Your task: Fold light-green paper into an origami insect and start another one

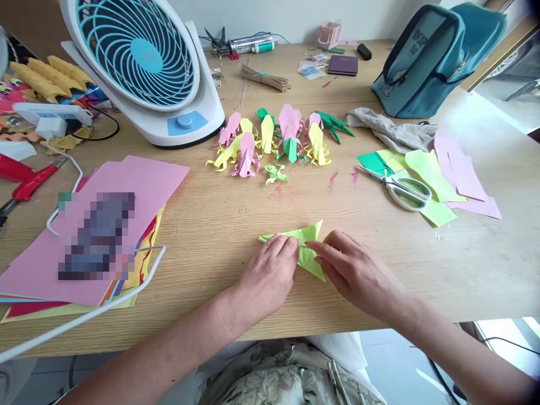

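A folded sheet of light green origami paper (310,261) lies on the wooden table in front of me, its pointed corners spread out. My left hand (270,273) bends over its left part and holds it down against the tabletop, with the fingertips on the paper. From the right, my right hand (354,267) has its index finger and thumb close together at the paper's middle, touching a fold there. The fingers cover part of the creases. Beyond the hands sits a small light green folded frog (276,174).
Several pink, yellow and green folded paper figures (266,135) stand behind. Scissors (405,190) rest on paper scraps (468,169) at right. A fan (185,121) stands at back left, near stacked coloured paper (156,169) and a white cable (147,278). A teal bag (422,67) is at back right.
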Available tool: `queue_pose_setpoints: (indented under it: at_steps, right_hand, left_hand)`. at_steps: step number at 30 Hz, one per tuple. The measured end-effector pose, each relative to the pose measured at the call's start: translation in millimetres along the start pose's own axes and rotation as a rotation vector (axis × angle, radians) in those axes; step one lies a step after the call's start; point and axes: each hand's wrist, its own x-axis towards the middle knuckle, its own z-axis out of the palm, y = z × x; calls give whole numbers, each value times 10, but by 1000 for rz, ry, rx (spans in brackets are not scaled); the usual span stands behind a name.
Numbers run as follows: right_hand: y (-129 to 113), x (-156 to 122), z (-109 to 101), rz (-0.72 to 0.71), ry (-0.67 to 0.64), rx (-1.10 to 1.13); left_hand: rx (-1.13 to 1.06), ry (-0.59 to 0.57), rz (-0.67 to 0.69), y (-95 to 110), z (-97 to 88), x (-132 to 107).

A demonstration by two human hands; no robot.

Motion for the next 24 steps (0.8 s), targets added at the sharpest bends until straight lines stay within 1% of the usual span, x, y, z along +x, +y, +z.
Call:
queue_pose_setpoints:
  at_steps: [3,7,13,20,24]
  right_hand:
    - [-33,-112,137,-16,-18,-97]
    - [-6,-99,224,-33,-44,-183]
    - [20,-93,250,-36,-55,-193]
    - [71,-116,228,-38,-74,-217]
    - [133,-137,203,-80,-63,-202]
  left_hand:
    - [22,16,14,8,38,-17]
    - [72,-9,40,-4,54,-28]
    - [117,-68,24,4,25,-34]
    - [170,-138,56,-16,35,-57]
    - [178,-191,89,-36,55,-64]
